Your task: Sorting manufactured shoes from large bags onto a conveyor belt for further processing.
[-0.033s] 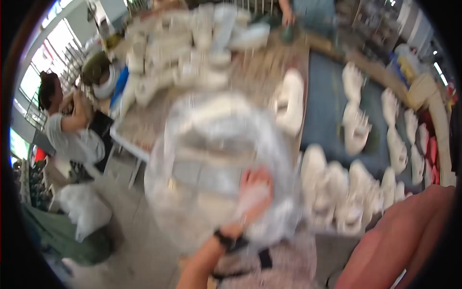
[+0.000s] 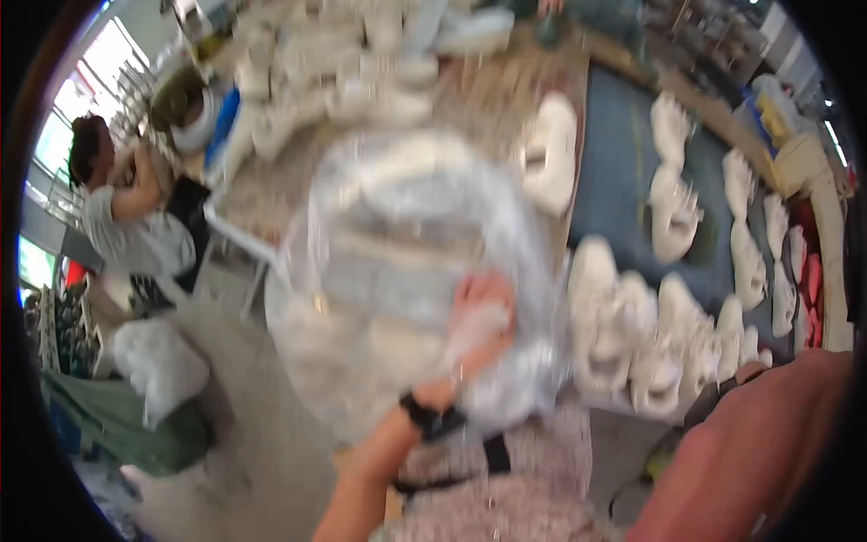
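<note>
My left hand (image 2: 481,318), with a black band on its wrist, is closed on a large clear plastic bag (image 2: 397,271). The bag is crumpled and billows out in front of me, covering the middle of the view, and it is blurred by motion. My right forearm (image 2: 759,452) fills the lower right corner close to the camera; its hand is out of sight. Just right of the bag, a row of white moulded pieces (image 2: 632,334) stands at the near edge of a dark blue table (image 2: 614,181).
More white moulded pieces (image 2: 673,212) lie across the blue table, and others crowd a brown worktop (image 2: 361,72) at the back. A person in a grey shirt (image 2: 122,226) stands at the left. A full white bag (image 2: 158,361) and a green sack (image 2: 117,425) sit on the floor.
</note>
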`<state>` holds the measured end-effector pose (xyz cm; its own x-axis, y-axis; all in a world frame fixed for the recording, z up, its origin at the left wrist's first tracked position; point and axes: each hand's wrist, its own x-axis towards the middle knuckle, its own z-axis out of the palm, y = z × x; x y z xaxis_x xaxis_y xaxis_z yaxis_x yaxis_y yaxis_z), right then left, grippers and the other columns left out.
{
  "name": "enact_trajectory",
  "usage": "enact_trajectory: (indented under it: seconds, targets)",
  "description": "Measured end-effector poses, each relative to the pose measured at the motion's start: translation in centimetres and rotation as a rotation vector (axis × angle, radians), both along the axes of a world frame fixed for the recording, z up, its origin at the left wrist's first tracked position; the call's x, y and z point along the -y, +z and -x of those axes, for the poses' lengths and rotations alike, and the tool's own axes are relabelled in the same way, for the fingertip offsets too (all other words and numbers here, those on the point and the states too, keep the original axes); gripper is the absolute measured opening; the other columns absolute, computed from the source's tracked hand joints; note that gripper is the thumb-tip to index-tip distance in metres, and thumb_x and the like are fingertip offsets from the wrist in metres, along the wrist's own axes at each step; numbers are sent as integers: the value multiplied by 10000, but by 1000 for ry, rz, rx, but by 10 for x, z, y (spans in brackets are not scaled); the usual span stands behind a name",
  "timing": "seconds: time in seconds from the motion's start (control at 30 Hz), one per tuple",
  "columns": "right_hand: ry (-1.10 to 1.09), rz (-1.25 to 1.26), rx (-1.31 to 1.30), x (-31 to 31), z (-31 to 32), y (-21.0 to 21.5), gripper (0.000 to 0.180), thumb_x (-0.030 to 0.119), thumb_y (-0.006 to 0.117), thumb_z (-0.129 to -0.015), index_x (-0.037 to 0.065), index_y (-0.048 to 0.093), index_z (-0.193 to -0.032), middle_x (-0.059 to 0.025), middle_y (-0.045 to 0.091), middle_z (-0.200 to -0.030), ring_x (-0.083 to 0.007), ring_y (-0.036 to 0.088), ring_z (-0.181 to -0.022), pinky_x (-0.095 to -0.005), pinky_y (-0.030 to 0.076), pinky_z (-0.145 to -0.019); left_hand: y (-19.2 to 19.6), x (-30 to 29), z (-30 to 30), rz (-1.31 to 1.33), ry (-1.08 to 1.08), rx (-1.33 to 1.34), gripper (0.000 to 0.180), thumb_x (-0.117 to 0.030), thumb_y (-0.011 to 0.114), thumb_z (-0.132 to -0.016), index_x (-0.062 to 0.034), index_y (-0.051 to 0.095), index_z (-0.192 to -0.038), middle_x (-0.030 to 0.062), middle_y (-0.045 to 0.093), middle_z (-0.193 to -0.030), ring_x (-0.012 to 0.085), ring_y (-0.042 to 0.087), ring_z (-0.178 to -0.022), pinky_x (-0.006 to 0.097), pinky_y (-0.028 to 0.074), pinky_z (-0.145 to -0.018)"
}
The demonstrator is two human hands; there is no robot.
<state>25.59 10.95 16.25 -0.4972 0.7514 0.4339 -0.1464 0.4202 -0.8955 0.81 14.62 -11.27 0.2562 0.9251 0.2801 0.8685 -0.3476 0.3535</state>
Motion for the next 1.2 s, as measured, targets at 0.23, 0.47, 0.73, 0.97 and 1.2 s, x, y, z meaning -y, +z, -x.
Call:
enact_trajectory:
  seconds: [0.23, 0.47, 0.73, 0.97, 1.2]
  targets:
    - [104, -61, 23, 3, 2, 23, 142, 223, 421, -993, 110, 488, -942, -55, 601, -858, -198, 586, -716, -353, 490, -751, 0, 1, 2, -191, 30, 241, 137, -125, 536, -858, -52, 647, -892, 67, 650, -1008, 237, 568, -1060, 432, 337, -1020]
    - [-21, -106, 70, -9, 58, 57, 124, 227, 448, -981, 117, 506, -989, -62, 608, -897, -195, 587, -764, -355, 494, -765, 8, 6, -3, -257, -32, 273, 111, -110, 560, -825, -45, 648, -843, 67, 648, -973, 231, 564, -1054, 445, 343, -1009]
    - [97, -212, 114, 44, 10, 69, 136, 230, 480, -968, 126, 527, -1042, -70, 616, -942, -192, 588, -819, -356, 498, -780, 17, 10, -8, -197, -11, 249, 124, -103, 550, -839, -31, 647, -868, 71, 649, -968, 235, 566, -1045, 450, 324, -1024]
    - [127, -243, 54, 65, 6, 83, 169, 233, 507, -957, 133, 545, -1088, -77, 623, -982, -190, 589, -867, -358, 501, -793, 18, 11, 2, -189, -22, 228, 136, -114, 535, -857, -33, 642, -879, 75, 649, -967, 236, 559, -1055, 450, 314, -1029]
    - [438, -285, -56, 69, 8, 75, 214, 236, 535, -946, 140, 563, -1135, -84, 630, -1021, -187, 590, -915, -359, 505, -806, 6, 6, -6, -174, -50, 216, 130, -157, 539, -857, -65, 630, -871, 51, 651, -932, 230, 560, -1042, 452, 325, -1017]
